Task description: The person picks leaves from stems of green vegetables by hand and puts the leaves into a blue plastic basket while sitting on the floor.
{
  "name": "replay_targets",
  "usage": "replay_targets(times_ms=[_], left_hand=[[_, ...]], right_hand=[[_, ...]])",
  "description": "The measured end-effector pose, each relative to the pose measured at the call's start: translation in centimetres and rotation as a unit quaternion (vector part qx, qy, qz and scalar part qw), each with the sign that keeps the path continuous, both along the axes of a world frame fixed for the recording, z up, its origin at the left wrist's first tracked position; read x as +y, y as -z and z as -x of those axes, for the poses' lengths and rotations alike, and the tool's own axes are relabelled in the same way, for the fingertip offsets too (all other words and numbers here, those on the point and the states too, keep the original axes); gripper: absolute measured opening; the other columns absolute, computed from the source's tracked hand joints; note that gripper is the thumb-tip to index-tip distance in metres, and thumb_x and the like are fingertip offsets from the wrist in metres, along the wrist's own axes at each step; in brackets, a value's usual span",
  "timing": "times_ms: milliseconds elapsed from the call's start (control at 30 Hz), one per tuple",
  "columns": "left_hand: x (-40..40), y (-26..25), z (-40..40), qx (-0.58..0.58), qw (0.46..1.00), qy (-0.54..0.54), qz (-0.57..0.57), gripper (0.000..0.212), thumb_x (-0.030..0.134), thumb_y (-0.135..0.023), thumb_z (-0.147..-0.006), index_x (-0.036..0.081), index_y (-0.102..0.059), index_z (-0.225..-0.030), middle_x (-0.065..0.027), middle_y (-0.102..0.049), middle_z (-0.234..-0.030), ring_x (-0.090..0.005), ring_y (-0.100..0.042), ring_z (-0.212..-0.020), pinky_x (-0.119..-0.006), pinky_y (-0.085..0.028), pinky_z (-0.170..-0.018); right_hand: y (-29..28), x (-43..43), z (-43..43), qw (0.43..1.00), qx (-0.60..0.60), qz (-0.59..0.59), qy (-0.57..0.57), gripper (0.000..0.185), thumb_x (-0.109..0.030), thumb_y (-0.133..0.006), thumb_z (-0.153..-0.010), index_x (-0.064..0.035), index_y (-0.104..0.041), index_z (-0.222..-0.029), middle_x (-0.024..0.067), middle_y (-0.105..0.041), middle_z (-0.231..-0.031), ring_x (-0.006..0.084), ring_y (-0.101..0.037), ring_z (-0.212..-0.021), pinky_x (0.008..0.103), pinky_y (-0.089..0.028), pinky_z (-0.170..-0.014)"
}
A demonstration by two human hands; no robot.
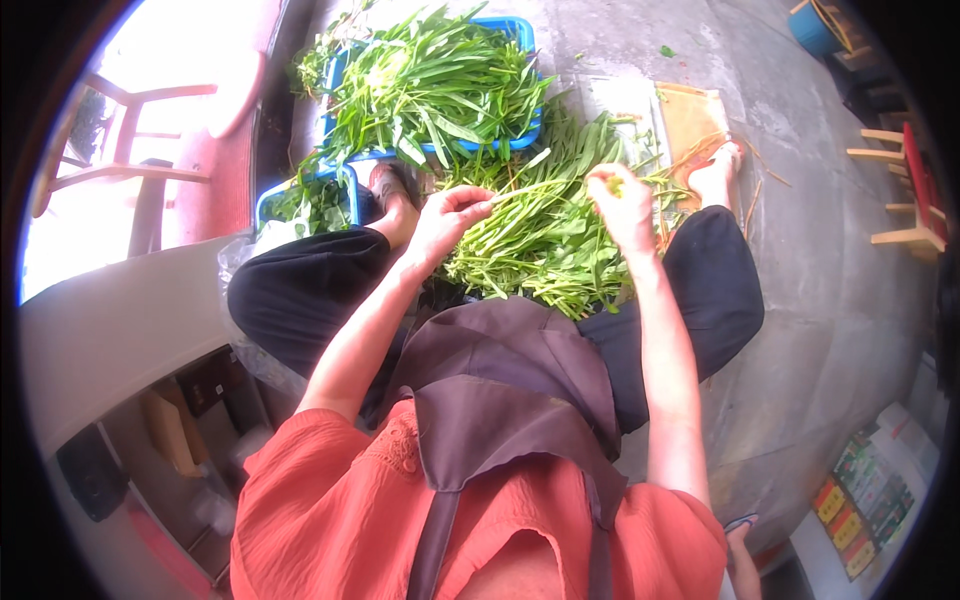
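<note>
My left hand (454, 221) pinches the end of a pale green stalk (529, 189) that reaches across towards my right hand. The fingers of my right hand (624, 206) are curled around a small bit of greens (616, 186); whether it joins the stalk is hard to tell. Under both hands, between my legs, lies a large heap of long-stemmed leafy greens (540, 251) that look like water spinach. Beyond it, a blue plastic basket (529, 135) is piled high with similar leafy greens (442, 82).
By my left foot stands a smaller blue basket (354, 196) with darker leaves. An orange-tan sheet (686, 112) lies beside my right foot, with dry stems around it. Wooden stools (911, 195) stand at the right. Another person's foot (741, 525) shows at the lower right.
</note>
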State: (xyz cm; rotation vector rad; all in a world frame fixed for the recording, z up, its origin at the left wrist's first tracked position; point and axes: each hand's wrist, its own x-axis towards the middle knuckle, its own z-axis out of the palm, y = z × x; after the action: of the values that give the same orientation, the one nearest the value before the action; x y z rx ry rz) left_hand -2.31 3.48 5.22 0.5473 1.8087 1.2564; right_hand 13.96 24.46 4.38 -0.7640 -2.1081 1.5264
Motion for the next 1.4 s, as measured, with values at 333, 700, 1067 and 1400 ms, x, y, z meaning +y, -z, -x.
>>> replay_targets(times_ms=[333, 700, 1067, 1400], left_hand=[[0.6, -0.2, -0.7, 0.15, 0.985, 0.084, -0.018, 0.015, 0.007, -0.063, -0.085, 0.001, -0.067, -0.098, -0.0015, -0.055, -0.086, -0.0114, -0.054, -0.082, -0.024, -0.043, -0.074], [0.2, -0.7, -0.4, -0.059, 0.997, -0.023, 0.042, 0.02, 0.013, -0.065, -0.086, 0.0, -0.065, -0.102, 0.0016, -0.059, -0.068, -0.0044, -0.051, -0.059, -0.017, -0.039, -0.056], [0.1, 1.5, -1.2, -0.312, 0.949, -0.038, -0.019, 0.012, 0.008, -0.06, -0.088, -0.003, -0.063, -0.093, -0.0038, -0.064, -0.077, -0.0078, -0.054, -0.058, -0.019, -0.044, -0.054], [-1.7, 2.3, -1.0, -0.375, 0.923, -0.083, -0.015, 0.016, 0.001, -0.057, -0.086, -0.005, -0.061, -0.1, -0.0091, -0.065, -0.087, -0.0096, -0.058, -0.067, -0.019, -0.046, -0.056]], right_hand=[[-1.1, -2.6, 0.3, 0.923, -0.082, -0.341, -0.159, 0.016, -0.016, -0.063, -0.078, -0.01, -0.064, -0.093, 0.0047, -0.063, -0.089, 0.0191, -0.061, -0.075, 0.0354, -0.042, -0.069], [0.7, 0.4, 0.5, 0.98, -0.009, 0.197, -0.003, 0.013, -0.011, -0.062, -0.085, -0.0064, -0.066, -0.097, -0.0026, -0.06, -0.07, 0.0021, -0.049, -0.057, 0.0183, -0.038, -0.05], [1.5, -4.3, 1.2, 0.914, -0.052, -0.371, -0.159, 0.022, -0.015, -0.065, -0.073, -0.0108, -0.06, -0.094, 0.0063, -0.054, -0.088, 0.0238, -0.059, -0.08, 0.038, -0.039, -0.071], [1.9, -0.3, 1.0, 0.989, 0.053, -0.117, -0.078, 0.007, -0.01, -0.064, -0.081, -0.0055, -0.064, -0.086, 0.0082, -0.061, -0.085, 0.0207, -0.062, -0.078, 0.0289, -0.049, -0.072]])
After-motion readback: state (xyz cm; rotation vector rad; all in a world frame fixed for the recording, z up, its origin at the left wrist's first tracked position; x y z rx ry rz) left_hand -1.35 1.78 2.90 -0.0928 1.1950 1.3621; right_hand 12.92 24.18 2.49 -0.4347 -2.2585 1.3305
